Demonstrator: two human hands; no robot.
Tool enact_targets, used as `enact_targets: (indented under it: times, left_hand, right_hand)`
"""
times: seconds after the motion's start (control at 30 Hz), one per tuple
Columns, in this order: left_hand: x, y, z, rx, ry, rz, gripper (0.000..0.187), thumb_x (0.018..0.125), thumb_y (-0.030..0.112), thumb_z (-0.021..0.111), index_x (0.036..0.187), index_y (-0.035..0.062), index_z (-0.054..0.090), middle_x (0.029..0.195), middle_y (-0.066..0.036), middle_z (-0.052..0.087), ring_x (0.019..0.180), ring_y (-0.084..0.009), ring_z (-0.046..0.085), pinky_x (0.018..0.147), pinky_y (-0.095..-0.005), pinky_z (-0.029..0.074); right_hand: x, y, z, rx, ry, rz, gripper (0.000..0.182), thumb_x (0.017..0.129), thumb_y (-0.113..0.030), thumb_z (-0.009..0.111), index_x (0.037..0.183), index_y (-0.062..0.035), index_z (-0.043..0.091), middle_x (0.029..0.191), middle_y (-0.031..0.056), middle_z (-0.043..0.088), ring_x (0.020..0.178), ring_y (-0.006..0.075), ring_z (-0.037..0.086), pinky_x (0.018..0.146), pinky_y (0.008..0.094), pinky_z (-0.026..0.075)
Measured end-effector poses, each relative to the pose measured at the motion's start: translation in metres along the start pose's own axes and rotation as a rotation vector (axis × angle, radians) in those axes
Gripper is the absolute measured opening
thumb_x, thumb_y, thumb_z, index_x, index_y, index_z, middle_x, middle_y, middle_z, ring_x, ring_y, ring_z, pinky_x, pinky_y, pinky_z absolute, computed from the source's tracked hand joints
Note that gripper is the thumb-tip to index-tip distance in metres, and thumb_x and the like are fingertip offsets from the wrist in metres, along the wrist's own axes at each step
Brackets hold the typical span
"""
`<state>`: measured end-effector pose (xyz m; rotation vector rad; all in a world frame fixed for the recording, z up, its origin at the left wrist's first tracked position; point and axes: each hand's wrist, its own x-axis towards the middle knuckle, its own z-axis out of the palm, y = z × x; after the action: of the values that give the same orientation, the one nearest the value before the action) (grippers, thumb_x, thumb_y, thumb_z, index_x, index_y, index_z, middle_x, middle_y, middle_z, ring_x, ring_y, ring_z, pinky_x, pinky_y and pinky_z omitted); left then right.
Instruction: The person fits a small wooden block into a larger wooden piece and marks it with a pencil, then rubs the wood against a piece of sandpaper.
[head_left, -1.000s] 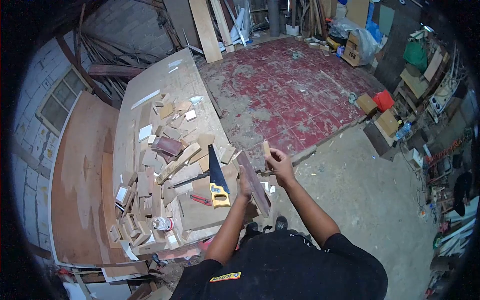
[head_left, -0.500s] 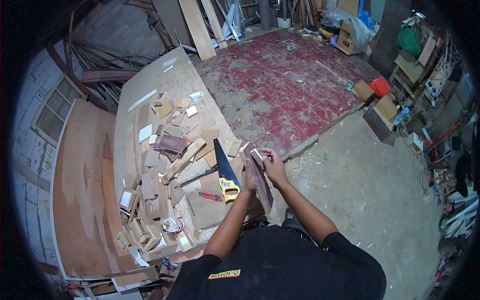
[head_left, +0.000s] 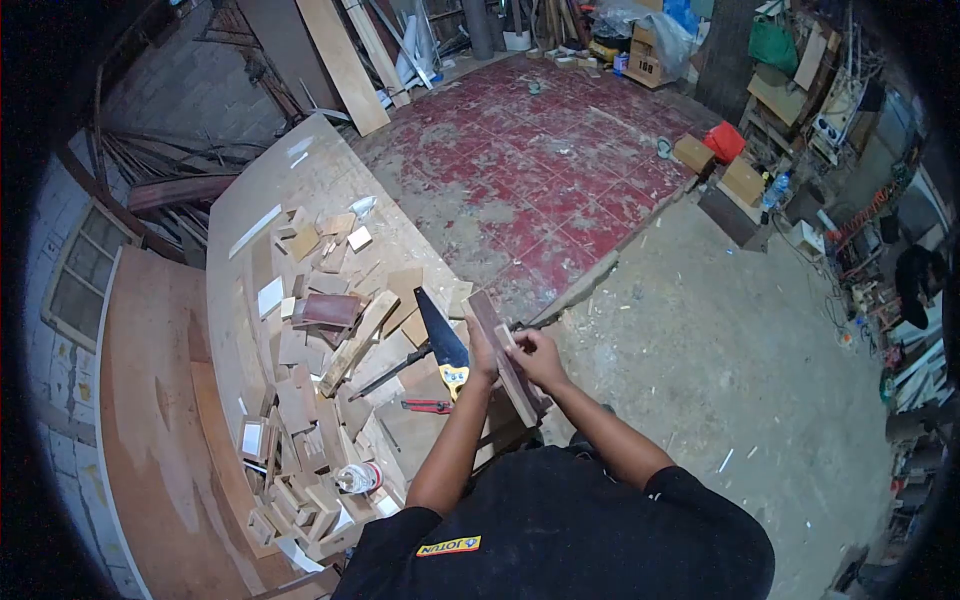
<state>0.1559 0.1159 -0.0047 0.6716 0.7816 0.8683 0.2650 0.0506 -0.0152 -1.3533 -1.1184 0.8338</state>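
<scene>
My left hand [head_left: 481, 352] is closed around the left side of a narrow brown wooden board [head_left: 513, 385], held tilted above the bench edge. On its other side, my right hand [head_left: 538, 358] pinches a small pale-edged wood piece [head_left: 506, 338] against the board's face. Its fingertips are partly hidden. Just left of my left hand lies a handsaw [head_left: 441, 331] with a black blade and yellow handle, which my forearm partly covers. A red utility knife [head_left: 427, 406] and a long dark metal tool [head_left: 391, 374] lie beside it.
A plywood-topped bench [head_left: 310, 185] carries wood offcuts, a reddish-brown block [head_left: 327, 310] and a white bottle [head_left: 357, 478]. A large curved brown panel [head_left: 150, 400] stands left. Beyond are a red tiled floor [head_left: 540, 190] with a raised edge, and cardboard boxes [head_left: 742, 181] at right.
The view has shifted a little. The board has turned in my hands, showing more of its face and edge, and my right hand has come lower along it.
</scene>
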Motion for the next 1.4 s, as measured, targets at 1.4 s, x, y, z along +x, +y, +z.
enact_targets:
  times: [1.4]
  left_hand:
    - [0.023, 0.01, 0.023, 0.263, -0.193, 0.166, 0.084, 0.09, 0.074, 0.029, 0.129, 0.0028, 0.049, 0.112, -0.013, 0.062, 0.1, -0.0229, 0.063, 0.083, -0.0377, 0.054]
  right_hand:
    - [0.045, -0.039, -0.001, 0.036, 0.344, 0.005, 0.02, 0.083, -0.014, 0.072, 0.096, 0.0008, 0.066, 0.08, 0.0051, 0.067, 0.07, 0.0103, 0.061, 0.066, 0.027, 0.05]
